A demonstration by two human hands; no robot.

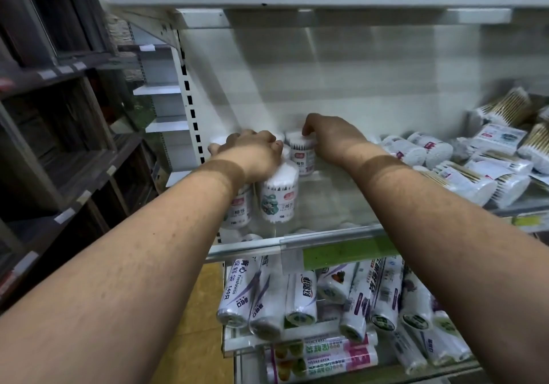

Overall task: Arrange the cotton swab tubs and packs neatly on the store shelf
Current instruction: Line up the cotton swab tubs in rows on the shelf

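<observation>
Both forearms reach over the glass shelf (326,236). Left hand (252,158) rests atop four upright swab tubs (279,196) far left; right hand (329,140) pinches the rear tub (301,153). Loose packs (475,175) lie right.

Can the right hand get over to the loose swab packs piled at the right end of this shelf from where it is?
Probably yes. The right hand rests on an upright tub, and the shelf between it and the loose packs looks bare, with nothing blocking a sideways move.
</observation>
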